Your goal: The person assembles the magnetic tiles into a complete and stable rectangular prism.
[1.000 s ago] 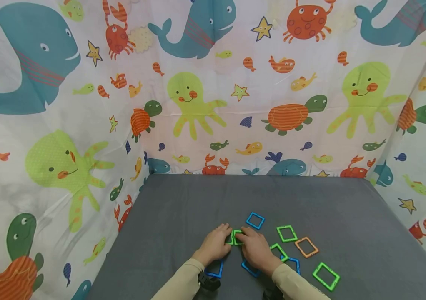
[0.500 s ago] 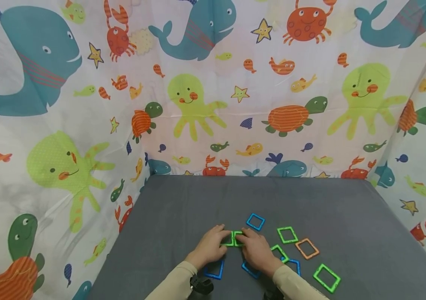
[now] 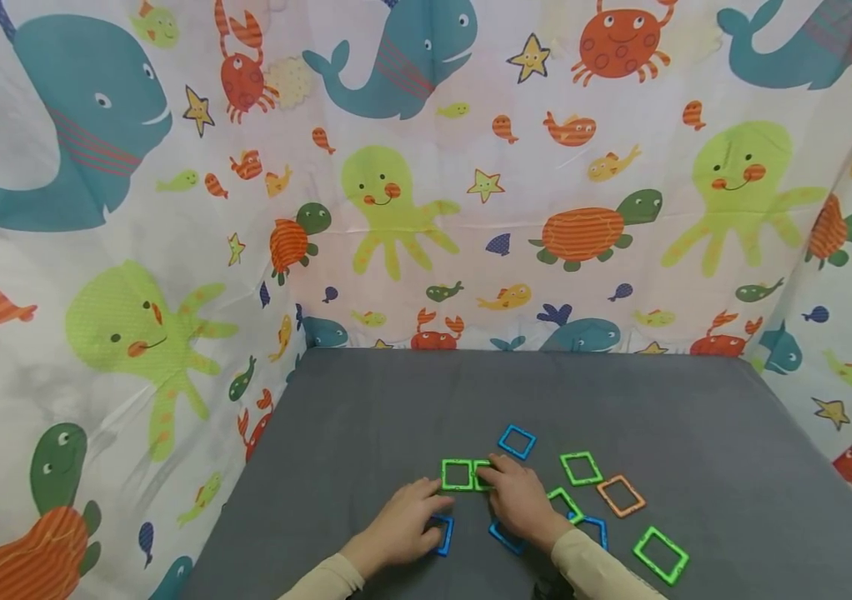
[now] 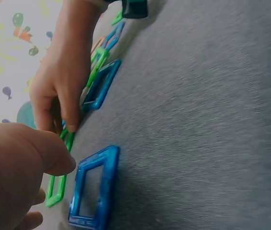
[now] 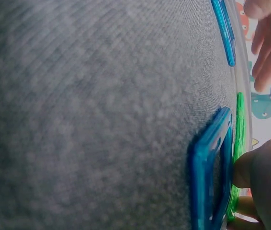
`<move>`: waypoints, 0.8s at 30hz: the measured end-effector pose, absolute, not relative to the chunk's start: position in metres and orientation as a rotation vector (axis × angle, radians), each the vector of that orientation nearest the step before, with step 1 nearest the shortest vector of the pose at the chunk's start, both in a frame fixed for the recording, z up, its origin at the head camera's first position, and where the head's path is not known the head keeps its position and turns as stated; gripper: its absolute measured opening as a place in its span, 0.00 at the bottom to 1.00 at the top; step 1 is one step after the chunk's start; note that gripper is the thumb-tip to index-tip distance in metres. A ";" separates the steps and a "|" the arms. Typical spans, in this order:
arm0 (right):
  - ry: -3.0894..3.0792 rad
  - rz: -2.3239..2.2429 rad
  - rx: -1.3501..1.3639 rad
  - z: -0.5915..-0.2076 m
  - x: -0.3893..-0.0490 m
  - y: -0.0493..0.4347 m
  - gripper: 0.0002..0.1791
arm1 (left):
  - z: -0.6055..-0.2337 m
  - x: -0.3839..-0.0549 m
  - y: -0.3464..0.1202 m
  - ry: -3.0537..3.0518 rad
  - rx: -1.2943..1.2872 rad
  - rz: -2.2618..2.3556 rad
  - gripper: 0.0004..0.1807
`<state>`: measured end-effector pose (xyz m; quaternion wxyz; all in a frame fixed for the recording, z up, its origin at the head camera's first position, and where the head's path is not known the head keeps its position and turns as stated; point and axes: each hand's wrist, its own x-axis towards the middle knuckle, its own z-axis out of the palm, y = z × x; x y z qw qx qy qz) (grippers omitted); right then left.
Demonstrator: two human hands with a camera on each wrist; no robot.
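Two green square magnetic tiles lie edge to edge in the head view: the left green tile (image 3: 458, 461) is uncovered, while the right green tile (image 3: 482, 488) is partly hidden under my right hand (image 3: 522, 500). Thumb and fingers of that hand pinch the right tile, whose edge shows as a green strip (image 5: 240, 115) in the right wrist view. My left hand (image 3: 403, 523) hovers with spread, relaxed fingers at a blue square tile (image 4: 107, 187), partly covering it in the head view. Below my right hand lies another blue tile (image 5: 202, 177).
Farther back on the grey table lies a blue tile (image 3: 518, 442). To the right are a green tile (image 3: 581, 480), an orange tile (image 3: 621, 496), a green tile (image 3: 565, 493) overlapping a blue one (image 3: 603, 533), and a green tile (image 3: 661, 555). A sea-animal curtain (image 3: 426, 292) surrounds the table.
My left hand has let go of the left green tile and moved toward me, over the near blue tile. My right hand stays at the right green tile.
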<state>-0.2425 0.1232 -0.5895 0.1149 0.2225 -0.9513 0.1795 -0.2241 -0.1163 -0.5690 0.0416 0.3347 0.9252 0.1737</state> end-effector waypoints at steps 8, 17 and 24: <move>-2.779 0.522 0.638 -0.589 -0.242 0.122 0.18 | -0.571 -0.205 -0.117 2.804 1.020 0.496 0.27; -2.837 0.550 0.634 -0.590 -0.242 0.122 0.19 | -0.577 -0.197 -0.117 2.667 0.955 0.505 0.29; -2.828 0.541 0.627 -0.589 -0.241 0.122 0.18 | -0.578 -0.195 -0.118 2.668 0.967 0.526 0.29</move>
